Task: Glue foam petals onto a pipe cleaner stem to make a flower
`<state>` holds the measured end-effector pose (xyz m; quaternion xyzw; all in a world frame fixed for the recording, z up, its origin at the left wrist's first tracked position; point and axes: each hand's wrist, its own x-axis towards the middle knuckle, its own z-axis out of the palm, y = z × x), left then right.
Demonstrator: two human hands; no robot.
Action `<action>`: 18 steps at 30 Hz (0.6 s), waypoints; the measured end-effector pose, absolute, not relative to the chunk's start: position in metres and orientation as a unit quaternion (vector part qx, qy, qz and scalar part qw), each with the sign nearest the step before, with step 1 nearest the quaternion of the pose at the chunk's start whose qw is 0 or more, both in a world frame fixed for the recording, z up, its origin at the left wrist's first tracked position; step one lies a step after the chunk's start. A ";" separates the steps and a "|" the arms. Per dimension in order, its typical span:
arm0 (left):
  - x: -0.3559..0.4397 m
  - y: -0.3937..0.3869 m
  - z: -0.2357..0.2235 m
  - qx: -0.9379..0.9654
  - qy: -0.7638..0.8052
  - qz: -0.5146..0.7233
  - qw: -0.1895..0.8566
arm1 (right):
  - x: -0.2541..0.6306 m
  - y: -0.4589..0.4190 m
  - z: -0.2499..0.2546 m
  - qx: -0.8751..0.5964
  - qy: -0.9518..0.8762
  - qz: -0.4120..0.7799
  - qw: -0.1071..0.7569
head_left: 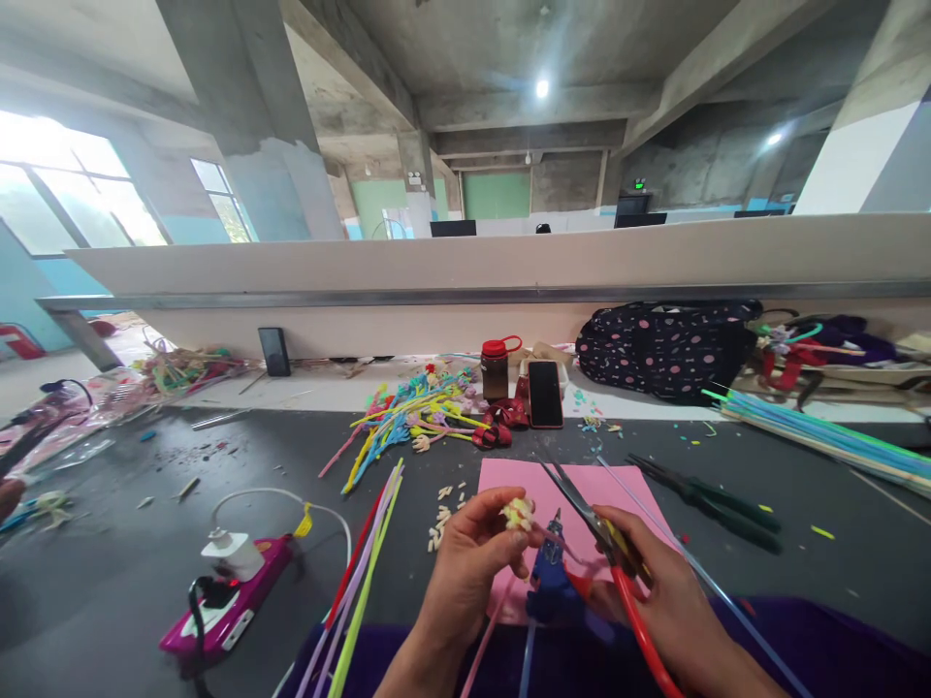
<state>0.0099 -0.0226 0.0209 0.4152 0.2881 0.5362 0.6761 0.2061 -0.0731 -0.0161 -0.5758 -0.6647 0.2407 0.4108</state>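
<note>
Between thumb and fingers, my left hand pinches a small pale yellow flower-like piece. A thin pink stem runs from it toward the right. My right hand grips red-handled scissors, whose blades point up and left, slightly parted, just right of the yellow piece. Something yellow also shows at the right fingers, too hidden to name. Below and between the hands is a blue glue gun with its nozzle pointing away, over a pink sheet. Small cream pieces lie left of the sheet.
Fuzzy craft stems lie at left, near a magenta power strip. Behind are a heap of coloured stems, a bottle, a phone and a dark bag. Dark-handled pliers lie right. Another person's hand shows far left.
</note>
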 end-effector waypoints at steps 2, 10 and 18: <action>0.011 -0.024 0.022 0.412 0.285 0.540 0.676 | 0.206 -0.073 -0.015 -0.570 -0.675 0.234 0.406; 0.010 -0.025 0.027 0.355 0.265 0.543 0.714 | 0.206 -0.074 -0.014 -0.559 -0.698 0.181 0.409; 0.009 -0.022 0.026 0.350 0.251 0.528 0.732 | 0.209 -0.071 -0.024 -0.524 -0.731 0.138 0.414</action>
